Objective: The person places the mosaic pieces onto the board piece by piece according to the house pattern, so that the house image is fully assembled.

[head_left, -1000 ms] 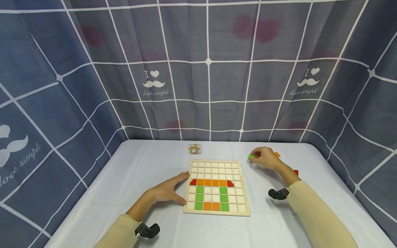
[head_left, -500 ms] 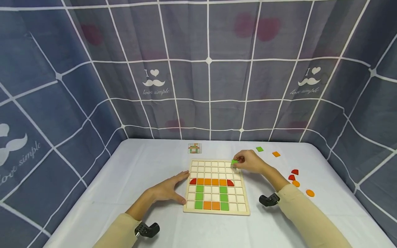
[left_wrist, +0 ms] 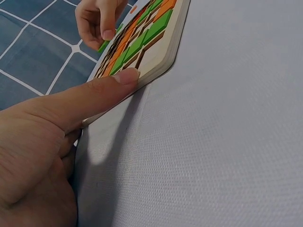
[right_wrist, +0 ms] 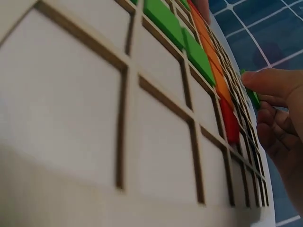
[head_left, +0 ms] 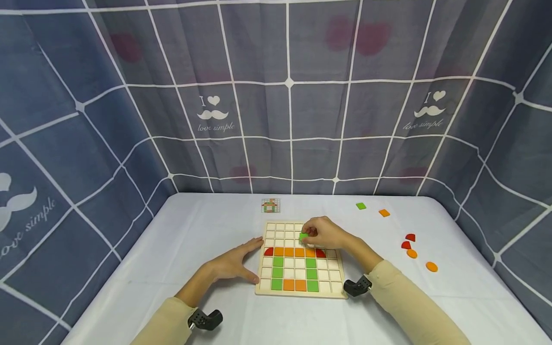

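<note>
Head view: the work space is walled by a dark blue-grey curtain (head_left: 315, 110) with white grid lines; a white cloth (head_left: 258, 321) is spread below. A small patterned card (head_left: 270, 205) is laid beyond the wooden grid board (head_left: 324, 287). On the board, a row of four orange tiles (head_left: 289, 251) is flanked by a red rounded piece at each end; beneath, two columns of three green tiles (head_left: 312, 274) are seen, with two orange tiles set between their feet. The board's left edge is touched by the left hand (head_left: 235, 262) — thumb and fingers spread apart. A green square (head_left: 303, 236) is pinched by the right hand (head_left: 325, 232) over the upper part of the board; contact with a cell cannot be told. To the right, a loose green tile (head_left: 361, 206), an orange square (head_left: 384, 213), two red pieces (head_left: 410, 237) and two orange discs (head_left: 431, 266) are scattered.

Left wrist view: the left thumb tip is rested on the rim near a corner; the right hand is seen beyond.

Right wrist view: the green square is held between thumb and fingers — tilted, partly hidden. Bare cells are shown in the foreground.
</note>
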{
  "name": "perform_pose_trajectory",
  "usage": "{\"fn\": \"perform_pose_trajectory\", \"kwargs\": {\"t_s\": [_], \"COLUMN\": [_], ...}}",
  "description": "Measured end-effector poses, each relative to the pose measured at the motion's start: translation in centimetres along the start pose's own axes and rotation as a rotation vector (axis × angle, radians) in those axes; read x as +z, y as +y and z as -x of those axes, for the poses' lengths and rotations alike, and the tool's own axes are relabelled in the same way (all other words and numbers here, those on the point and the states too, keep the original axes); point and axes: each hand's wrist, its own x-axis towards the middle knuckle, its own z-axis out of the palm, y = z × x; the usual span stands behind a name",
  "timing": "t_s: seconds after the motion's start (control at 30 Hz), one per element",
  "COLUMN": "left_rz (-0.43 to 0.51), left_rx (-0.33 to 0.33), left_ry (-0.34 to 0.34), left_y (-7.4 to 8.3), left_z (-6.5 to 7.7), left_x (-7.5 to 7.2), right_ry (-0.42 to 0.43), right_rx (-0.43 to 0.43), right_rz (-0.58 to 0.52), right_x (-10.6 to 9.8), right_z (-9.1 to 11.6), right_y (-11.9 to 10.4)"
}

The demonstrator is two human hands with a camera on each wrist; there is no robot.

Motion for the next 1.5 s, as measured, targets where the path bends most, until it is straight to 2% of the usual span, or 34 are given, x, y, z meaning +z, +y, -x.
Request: {"fn": "perform_pose_trajectory", "kwargs": {"t_s": [0.17, 0.43, 1.03, 1.23, 1.5], "left_rz": [-0.007, -0.006, -0.004, -0.012, -0.01], "left_rx": [-0.003, 0.005, -0.005, -0.007, -0.013], "left_ry": [0.004, 0.0, 0.001, -0.002, 0.004], "left_y": [0.0, 0.2, 0.0, -0.1, 0.2], "left_z": [0.0, 0.0, -0.1, -0.2, -0.1], "left_x": [-0.1, 0.0, 0.0, 0.1, 0.1], "right_ry": [-0.049, -0.08, -0.07, -0.082, -0.057], "right_rx": [0.001, 0.0, -0.001, -0.001, 0.013], "right_rz": [-0.009, -0.016, 0.045, 0.025, -0.008], "right_x": [1.2, 2.3, 2.8, 2.2, -0.7], "right_z": [-0.8, -1.7, -2.1, -2.1, -1.4], "right_y": [-0.9, -2.0, -2.0, -2.3, -1.9]}}
